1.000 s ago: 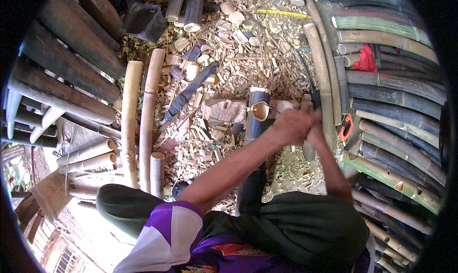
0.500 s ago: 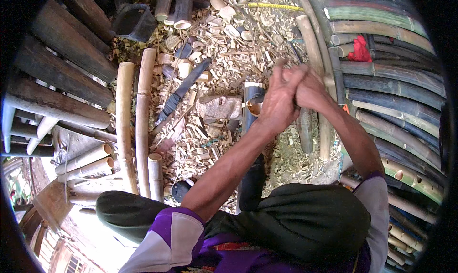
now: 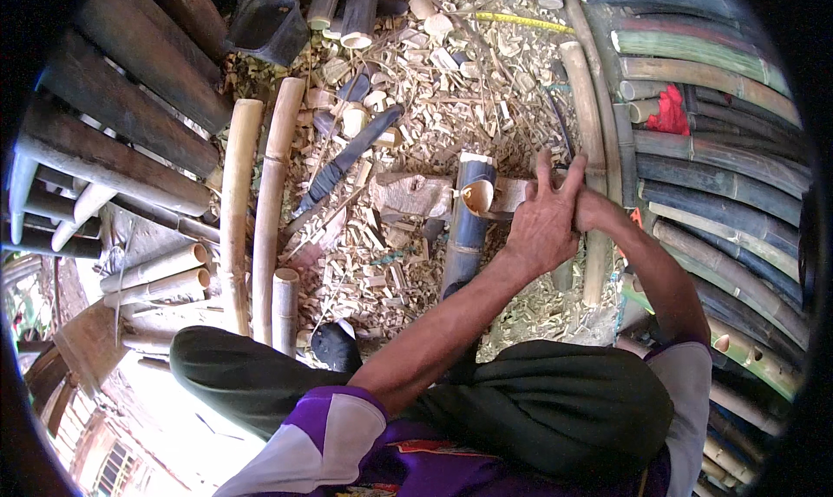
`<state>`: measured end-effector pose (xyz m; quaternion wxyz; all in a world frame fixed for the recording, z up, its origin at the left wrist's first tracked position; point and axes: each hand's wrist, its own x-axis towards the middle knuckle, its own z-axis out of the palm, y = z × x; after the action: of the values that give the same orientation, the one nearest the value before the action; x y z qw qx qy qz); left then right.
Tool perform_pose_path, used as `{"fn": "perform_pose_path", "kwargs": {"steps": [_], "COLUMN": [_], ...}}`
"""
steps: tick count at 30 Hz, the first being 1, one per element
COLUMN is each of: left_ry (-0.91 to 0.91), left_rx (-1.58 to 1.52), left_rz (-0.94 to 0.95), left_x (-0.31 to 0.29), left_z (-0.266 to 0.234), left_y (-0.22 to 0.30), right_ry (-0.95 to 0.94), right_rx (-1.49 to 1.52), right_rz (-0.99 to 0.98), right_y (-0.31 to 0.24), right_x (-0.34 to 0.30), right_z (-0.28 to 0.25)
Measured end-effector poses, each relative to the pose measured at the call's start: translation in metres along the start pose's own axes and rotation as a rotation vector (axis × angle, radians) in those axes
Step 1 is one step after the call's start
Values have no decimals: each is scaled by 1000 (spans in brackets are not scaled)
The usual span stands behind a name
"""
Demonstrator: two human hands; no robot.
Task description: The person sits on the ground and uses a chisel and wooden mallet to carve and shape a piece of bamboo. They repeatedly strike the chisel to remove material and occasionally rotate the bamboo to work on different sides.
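The left hand is lying fingers spread over the right hand, whose grip cannot be told; the dark, notched bamboo culm is lying just left, running toward the person across the chip-strewn floor.

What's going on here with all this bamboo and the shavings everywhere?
A person sits on the ground among bamboo chips. A dark green bamboo tube lies in front of them, its cut end resting by a wooden block. The left hand is spread open, laid over the right hand, beside the tube; neither hand grips it. A long dark blade lies on the chips, and pale bamboo poles lie further left.
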<state>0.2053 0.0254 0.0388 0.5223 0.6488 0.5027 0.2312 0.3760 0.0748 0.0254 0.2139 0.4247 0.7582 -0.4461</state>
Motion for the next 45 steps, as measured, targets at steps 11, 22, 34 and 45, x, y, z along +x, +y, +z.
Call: {"fn": "perform_pose_path", "kwargs": {"steps": [11,22,34,45], "left_ry": [-529,30,27,410], "left_rx": [21,98,640,213], "left_rz": [176,323,-407,9], "left_x": [-16,-44,-23,-32], "left_z": [-41,-88,-65,-75], "left_y": [-31,-28,-86,-70], "right_ry": [159,667,1074,1011], "right_rx": [708,2019,206,41], "right_rz": [231,30,611,1005], "right_y": [-49,-147,-50,113], "right_x": [-4,37,2,-126], "right_z": [105,149,297,243]}}
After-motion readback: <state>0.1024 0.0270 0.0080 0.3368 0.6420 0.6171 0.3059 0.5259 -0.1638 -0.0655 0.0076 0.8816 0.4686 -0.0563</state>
